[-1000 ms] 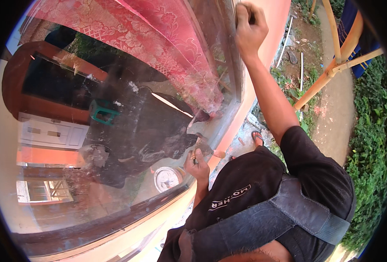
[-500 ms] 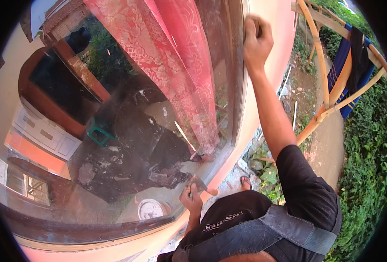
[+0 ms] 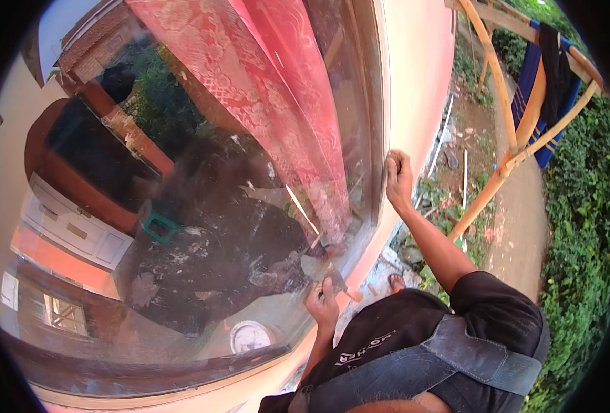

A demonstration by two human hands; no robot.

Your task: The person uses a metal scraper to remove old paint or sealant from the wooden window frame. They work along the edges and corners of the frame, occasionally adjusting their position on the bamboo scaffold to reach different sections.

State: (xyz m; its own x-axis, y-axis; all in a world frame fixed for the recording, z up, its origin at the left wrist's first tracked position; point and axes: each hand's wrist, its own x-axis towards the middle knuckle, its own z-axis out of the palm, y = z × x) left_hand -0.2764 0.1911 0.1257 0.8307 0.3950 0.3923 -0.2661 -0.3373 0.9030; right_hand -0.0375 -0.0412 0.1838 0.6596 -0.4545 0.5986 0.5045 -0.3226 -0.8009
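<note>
My right hand point(image 3: 400, 180) is closed against the outer edge of the brown wooden window frame point(image 3: 372, 138), where it meets the pale pink wall. What its fingers hold, if anything, is hidden. Lower down, near the bottom corner of the window, my left hand point(image 3: 323, 306) grips a putty knife point(image 3: 354, 294) with an orange-brown handle; part of its flat blade shows above the fingers. The window glass point(image 3: 208, 275) lies beside that hand and carries reflections and dusty smears. Behind the pane hangs a red patterned curtain point(image 3: 263, 89).
A wooden pole frame point(image 3: 511, 148) stands at the right, with blue and black cloth point(image 3: 542, 89) hung over it. Beyond are a dirt path point(image 3: 518, 234) and a green hedge point(image 3: 587, 255). Rubble and plants lie along the wall's foot, near my sandalled foot point(image 3: 396, 281).
My right hand has slid down along the frame edge, its elbow bending more. My left hand, with the putty knife, has shifted slightly right and up.
</note>
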